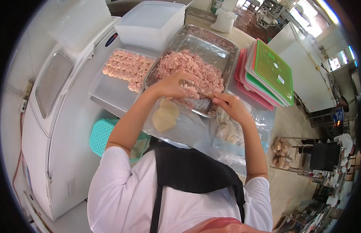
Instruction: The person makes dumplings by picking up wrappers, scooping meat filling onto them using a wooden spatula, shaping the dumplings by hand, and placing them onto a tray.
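Note:
My left hand [178, 85] is curled over the near edge of the metal tray, fingers closed round a meat-filled dumpling [192, 91] that is mostly hidden. In my right hand [230, 105] is the handle of a narrow spreading tool [207, 94], its other end reaching toward the meat at my left fingers. Pink minced meat [190, 68] is heaped in the metal tray [223, 43]. Pale round dough wrappers [165, 115] lie below my left hand. Rows of filled dumplings [128, 66] sit in a clear plastic tray [110, 90] to the left.
Stacked clear containers [151, 21] stand at the back left. Coloured lids [274, 68] are piled at the right. A plastic bag of pale wrappers [229, 130] lies near my right forearm. A turquoise basket [101, 136] is below the table edge, beside a white freezer [52, 136].

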{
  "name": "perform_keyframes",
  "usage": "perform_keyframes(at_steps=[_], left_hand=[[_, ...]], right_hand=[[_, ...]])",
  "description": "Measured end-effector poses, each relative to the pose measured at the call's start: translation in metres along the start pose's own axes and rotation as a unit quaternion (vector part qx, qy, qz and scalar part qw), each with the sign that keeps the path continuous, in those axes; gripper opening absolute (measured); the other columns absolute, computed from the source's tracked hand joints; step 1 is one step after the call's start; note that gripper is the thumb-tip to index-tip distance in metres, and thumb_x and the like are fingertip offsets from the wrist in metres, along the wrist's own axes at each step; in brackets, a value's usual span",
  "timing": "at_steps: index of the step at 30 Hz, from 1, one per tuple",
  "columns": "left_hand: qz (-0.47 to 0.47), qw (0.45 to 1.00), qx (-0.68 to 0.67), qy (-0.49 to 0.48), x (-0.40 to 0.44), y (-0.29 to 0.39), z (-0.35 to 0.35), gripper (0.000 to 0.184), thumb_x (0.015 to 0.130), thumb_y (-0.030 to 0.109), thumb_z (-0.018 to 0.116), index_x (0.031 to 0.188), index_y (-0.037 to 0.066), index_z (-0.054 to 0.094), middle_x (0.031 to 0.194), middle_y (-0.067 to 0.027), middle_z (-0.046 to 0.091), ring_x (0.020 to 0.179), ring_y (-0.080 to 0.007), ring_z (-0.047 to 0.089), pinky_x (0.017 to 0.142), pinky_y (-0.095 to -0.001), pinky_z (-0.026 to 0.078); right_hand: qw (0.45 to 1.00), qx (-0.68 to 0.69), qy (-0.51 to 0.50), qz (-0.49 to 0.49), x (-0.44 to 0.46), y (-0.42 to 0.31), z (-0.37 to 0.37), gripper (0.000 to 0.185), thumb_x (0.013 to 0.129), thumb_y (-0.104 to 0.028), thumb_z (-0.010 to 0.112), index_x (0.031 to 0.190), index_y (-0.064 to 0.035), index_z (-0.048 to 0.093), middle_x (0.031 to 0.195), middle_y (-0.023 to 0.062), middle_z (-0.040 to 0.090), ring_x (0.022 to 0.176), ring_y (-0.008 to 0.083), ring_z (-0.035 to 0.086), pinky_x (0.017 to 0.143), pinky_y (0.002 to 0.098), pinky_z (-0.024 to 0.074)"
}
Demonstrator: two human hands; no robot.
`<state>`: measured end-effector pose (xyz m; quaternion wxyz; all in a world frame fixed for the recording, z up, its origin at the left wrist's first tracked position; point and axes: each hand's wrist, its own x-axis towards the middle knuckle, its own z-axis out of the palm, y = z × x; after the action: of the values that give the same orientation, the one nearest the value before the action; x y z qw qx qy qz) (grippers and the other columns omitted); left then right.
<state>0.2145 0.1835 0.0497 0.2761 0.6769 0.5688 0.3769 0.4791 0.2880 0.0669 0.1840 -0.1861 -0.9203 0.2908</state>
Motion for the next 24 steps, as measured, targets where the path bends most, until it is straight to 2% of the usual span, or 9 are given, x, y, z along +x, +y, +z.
perform_keyframes(at_steps=[3, 6, 9, 11, 13, 15, 18, 21, 24], left_hand=[[-0.077, 0.993, -0.075, 0.048, 0.012, -0.029, 0.006, 0.045, 0.073, 0.033, 0.077, 0.106, 0.005, 0.066, 0.100, -0.0106, 0.067, 0.086, -0.0206, 0.064, 0.078, -0.0346, 0.049], [-0.224, 0.963, -0.112, 0.100, 0.008, -0.026, 0.009, 0.047, 0.073, 0.035, 0.077, 0.104, 0.002, 0.065, 0.099, -0.0124, 0.067, 0.092, -0.0252, 0.064, 0.083, -0.0357, 0.048], [-0.216, 0.976, 0.027, 0.020, 0.010, -0.034, 0.007, 0.055, 0.071, 0.039, 0.078, 0.108, 0.001, 0.063, 0.106, -0.0153, 0.066, 0.100, -0.0279, 0.062, 0.088, -0.0361, 0.047], [-0.209, 0.977, -0.009, 0.047, -0.003, -0.021, -0.002, 0.059, 0.072, 0.039, 0.078, 0.113, 0.001, 0.061, 0.114, -0.0170, 0.063, 0.104, -0.0277, 0.060, 0.090, -0.0372, 0.046], [-0.177, 0.980, -0.030, 0.084, -0.015, -0.015, -0.015, 0.059, 0.074, 0.035, 0.078, 0.118, 0.001, 0.058, 0.114, -0.0163, 0.062, 0.098, -0.0238, 0.059, 0.085, -0.0355, 0.047], [-0.115, 0.983, -0.041, 0.140, -0.023, -0.014, -0.026, 0.057, 0.076, 0.027, 0.078, 0.123, 0.003, 0.056, 0.108, -0.0131, 0.063, 0.081, -0.0161, 0.060, 0.074, -0.0310, 0.049], [-0.045, 0.984, -0.019, 0.169, -0.036, 0.010, -0.048, 0.057, 0.076, 0.029, 0.078, 0.121, -0.001, 0.057, 0.119, -0.0199, 0.061, 0.106, -0.0242, 0.060, 0.091, -0.0358, 0.046], [-0.127, 0.977, -0.061, 0.161, -0.044, -0.009, -0.059, 0.051, 0.076, 0.026, 0.079, 0.115, -0.001, 0.061, 0.106, -0.0180, 0.067, 0.093, -0.0217, 0.063, 0.083, -0.0334, 0.049], [-0.116, 0.970, -0.028, 0.214, -0.050, -0.028, -0.060, 0.044, 0.076, 0.024, 0.078, 0.110, -0.001, 0.063, 0.093, -0.0154, 0.069, 0.082, -0.0198, 0.064, 0.076, -0.0326, 0.050]], right_hand=[[0.992, -0.120, 0.044, 0.019, 0.007, -0.015, -0.007, 0.031, 0.091, -0.026, 0.060, 0.116, -0.0073, 0.064, 0.091, 0.0144, 0.066, 0.077, 0.0308, 0.064, 0.069, 0.0389, 0.0506], [0.971, -0.215, 0.102, 0.030, 0.007, -0.029, 0.012, 0.025, 0.091, -0.027, 0.058, 0.112, -0.0141, 0.064, 0.083, 0.0103, 0.064, 0.076, 0.0328, 0.064, 0.066, 0.0435, 0.0512], [0.963, -0.252, 0.075, 0.052, 0.000, 0.010, 0.045, 0.023, 0.092, -0.027, 0.057, 0.109, -0.0143, 0.063, 0.080, 0.0098, 0.063, 0.073, 0.0320, 0.064, 0.062, 0.0453, 0.0504], [0.951, -0.293, 0.040, 0.094, 0.001, 0.039, 0.032, 0.021, 0.092, -0.027, 0.056, 0.106, -0.0132, 0.062, 0.081, 0.0111, 0.062, 0.073, 0.0325, 0.064, 0.061, 0.0460, 0.0499], [0.952, -0.285, 0.022, 0.110, -0.002, 0.011, 0.011, 0.019, 0.092, -0.025, 0.054, 0.105, -0.0113, 0.060, 0.082, 0.0129, 0.062, 0.075, 0.0338, 0.064, 0.061, 0.0464, 0.0498], [0.952, -0.278, 0.018, 0.125, -0.005, -0.012, -0.001, 0.019, 0.092, -0.023, 0.053, 0.105, -0.0105, 0.059, 0.083, 0.0138, 0.062, 0.076, 0.0346, 0.064, 0.062, 0.0469, 0.0501], [0.957, -0.263, -0.003, 0.120, -0.006, -0.046, 0.017, 0.022, 0.093, -0.020, 0.052, 0.112, -0.0108, 0.058, 0.089, 0.0146, 0.061, 0.079, 0.0362, 0.064, 0.065, 0.0476, 0.0512], [0.969, -0.228, -0.010, 0.092, -0.008, -0.057, 0.039, 0.027, 0.092, -0.019, 0.053, 0.118, -0.0123, 0.057, 0.089, 0.0140, 0.060, 0.077, 0.0366, 0.063, 0.063, 0.0466, 0.0506], [0.977, -0.196, 0.005, 0.086, -0.012, -0.054, 0.055, 0.028, 0.091, -0.018, 0.056, 0.118, -0.0122, 0.058, 0.086, 0.0129, 0.059, 0.074, 0.0357, 0.062, 0.061, 0.0451, 0.0500]])
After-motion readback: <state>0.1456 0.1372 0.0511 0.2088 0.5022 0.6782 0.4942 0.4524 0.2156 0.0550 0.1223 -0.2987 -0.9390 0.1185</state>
